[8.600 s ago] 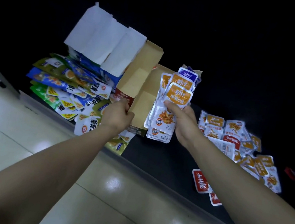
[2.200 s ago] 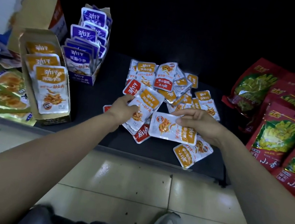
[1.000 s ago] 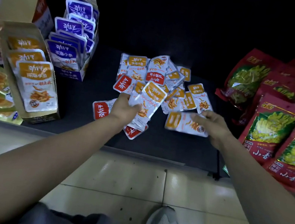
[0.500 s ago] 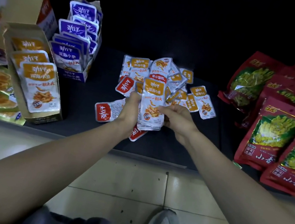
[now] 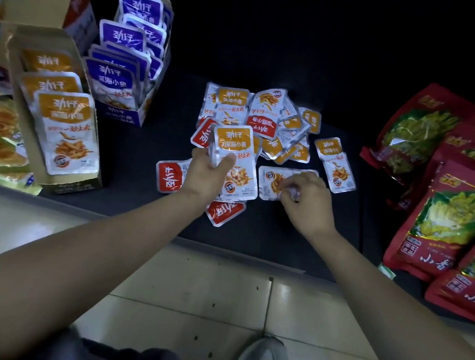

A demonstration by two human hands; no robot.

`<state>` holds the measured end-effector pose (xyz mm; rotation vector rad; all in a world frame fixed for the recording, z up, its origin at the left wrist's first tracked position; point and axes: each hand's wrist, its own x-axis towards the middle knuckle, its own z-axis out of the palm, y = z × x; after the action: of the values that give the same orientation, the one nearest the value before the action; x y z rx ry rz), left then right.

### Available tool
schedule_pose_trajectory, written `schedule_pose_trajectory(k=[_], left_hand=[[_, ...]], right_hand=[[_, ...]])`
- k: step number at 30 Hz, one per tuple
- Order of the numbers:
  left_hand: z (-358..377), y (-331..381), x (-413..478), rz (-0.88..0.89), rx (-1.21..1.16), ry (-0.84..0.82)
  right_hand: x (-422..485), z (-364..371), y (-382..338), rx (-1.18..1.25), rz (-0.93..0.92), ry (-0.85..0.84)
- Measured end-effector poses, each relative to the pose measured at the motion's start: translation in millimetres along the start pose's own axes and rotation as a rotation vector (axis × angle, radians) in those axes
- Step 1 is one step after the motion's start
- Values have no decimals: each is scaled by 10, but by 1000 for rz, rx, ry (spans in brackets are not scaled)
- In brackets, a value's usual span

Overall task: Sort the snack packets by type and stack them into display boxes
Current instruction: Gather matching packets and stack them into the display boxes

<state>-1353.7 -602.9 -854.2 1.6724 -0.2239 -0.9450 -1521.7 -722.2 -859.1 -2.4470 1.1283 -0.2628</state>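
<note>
The left hand (image 5: 208, 171) grips a stack of orange packets (image 5: 234, 154), thumb across the front and fingers curled behind, holding it upright just above the desk (image 5: 283, 238). Half a second ago both hands met on this stack. The right hand (image 5: 305, 199) has since moved off to the right, and its fingers now curl down and pinch a single orange packet (image 5: 271, 179) that lies flat on the desk beside the stack.

The loose pile (image 5: 274, 123) of orange and red-labelled packets sits just behind the hands, as before. Two red-labelled packets (image 5: 168, 177) lie under and beside the left wrist.

At the left, the orange display box (image 5: 56, 119) and the purple display box (image 5: 125, 71) stand filled and unchanged. Large red bags (image 5: 451, 217) lie at the right.
</note>
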Motion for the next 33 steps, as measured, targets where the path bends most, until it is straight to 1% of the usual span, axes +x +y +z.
schedule_pose_trajectory(k=[1, 2, 5, 8, 10, 12, 13, 15, 17, 18, 20, 22, 24, 26, 30, 33], left_hand=[[11, -4, 5, 2, 2, 2], [22, -7, 7, 5, 5, 2], [16, -10, 2, 23, 19, -8], [-34, -2, 5, 26, 38, -23], [-71, 3, 16, 18, 52, -28], [-107, 8, 30, 18, 67, -39], [-128, 10, 36, 22, 82, -47], [-173, 6, 53, 39, 115, -66], [-219, 26, 56, 70, 164, -95], [-240, 33, 65, 86, 184, -116], [-284, 71, 62, 97, 210, -175], [-305, 98, 36, 81, 260, -261], [-331, 113, -24, 52, 295, -354], [-367, 116, -78, 27, 279, -413], [-478, 169, -160, 14, 229, -417], [-644, 184, -186, 93, 237, -350]], right_hand=[[6, -38, 11, 8, 35, 29], [14, -65, 34, -30, 78, 14], [2, -100, 98, -188, 184, -204], [82, -175, 68, -75, 285, -305], [137, -237, 62, -47, 355, -367], [169, -285, 115, -22, 365, -406], [178, -317, 153, 54, 373, -406], [185, -424, 213, 325, 417, -414], [165, -581, 217, 647, 423, -485], [156, -644, 203, 768, 412, -535], [136, -694, 122, 861, 366, -633], [145, -656, 7, 825, 315, -669], [204, -578, -133, 725, 257, -630], [274, -516, -310, 619, 216, -584], [389, -374, -615, 493, 118, -564], [438, -307, -891, 430, 27, -514]])
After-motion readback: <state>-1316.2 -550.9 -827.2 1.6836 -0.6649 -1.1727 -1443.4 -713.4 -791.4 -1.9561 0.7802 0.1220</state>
